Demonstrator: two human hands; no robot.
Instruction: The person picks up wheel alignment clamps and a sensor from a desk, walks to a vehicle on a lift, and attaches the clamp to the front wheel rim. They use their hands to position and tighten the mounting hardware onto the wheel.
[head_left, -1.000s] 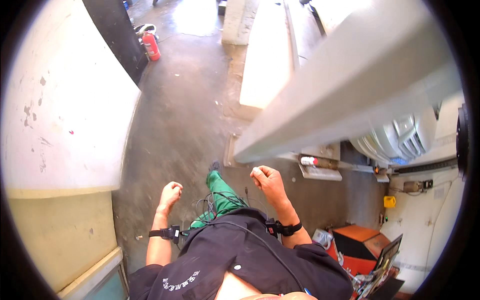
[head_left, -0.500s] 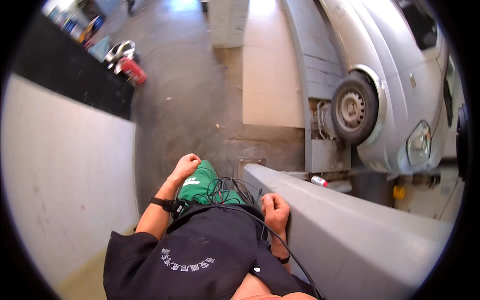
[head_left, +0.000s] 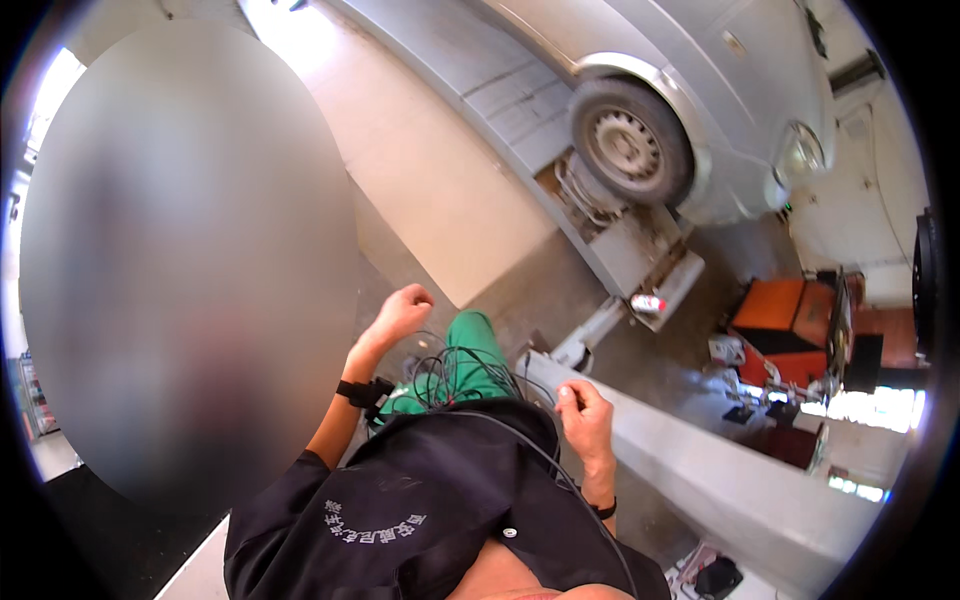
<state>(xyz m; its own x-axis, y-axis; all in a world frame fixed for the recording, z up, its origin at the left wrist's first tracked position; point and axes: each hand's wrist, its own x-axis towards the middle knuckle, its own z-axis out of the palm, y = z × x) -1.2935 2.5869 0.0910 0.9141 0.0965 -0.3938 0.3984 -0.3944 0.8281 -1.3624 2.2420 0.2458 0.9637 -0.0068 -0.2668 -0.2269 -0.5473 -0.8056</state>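
Observation:
My left hand [head_left: 405, 312] is loosely closed, its fingers curled and nothing visible in them. It hangs in front of my body, beside the green trousers [head_left: 472, 345]. My right hand [head_left: 587, 420] is also curled in a loose fist, thumb on top, and no object shows in it. It is nearest to a long grey beam [head_left: 690, 450]; I cannot tell whether they touch. A tangle of thin black cables [head_left: 440, 380] lies at my waist between the hands. One thicker cable [head_left: 560, 475] runs up across my dark shirt.
Ahead to the right, a silver car [head_left: 725, 110] with a steel-rimmed wheel [head_left: 630, 140] stands on a grey lift platform [head_left: 500, 100]. A red-and-white can [head_left: 648, 303] rests by the platform's end. Farther right is an orange-and-black machine [head_left: 785, 315]. A blurred oval hides the left side.
My view has turned right: the car and platform now lie slanted, and the orange machine has come into sight. The fire extinguisher and white wall panel at left are gone from view. Both hands stay curled.

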